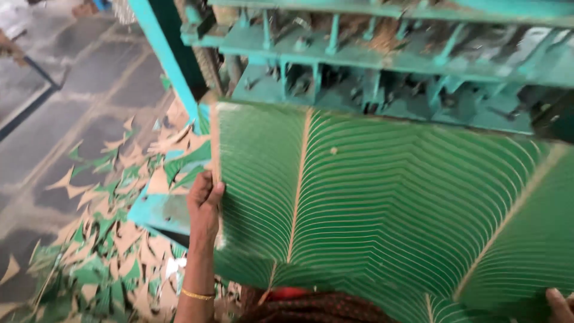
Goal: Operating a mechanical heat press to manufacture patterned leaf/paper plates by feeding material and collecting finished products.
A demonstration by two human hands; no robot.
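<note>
Left hand (204, 203) grips the left edge of a green leaf-print sheet (382, 209), fingers curled round it. Right hand (561, 305) at the far corner, grip unclear. Held wide, the sheet stays flat before the teal press (371, 60). Offcuts (95, 251) litter the floor.

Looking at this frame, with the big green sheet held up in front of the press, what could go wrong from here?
1. The left hand pinches only the edge of the leaf-print sheet, and the right hand a far corner; the wide sheet may sag or slip.
2. The teal machine sits just beyond the sheet, so fingers could get close to its bars.
3. Offcuts litter the floor, a possible slip hazard.
</note>
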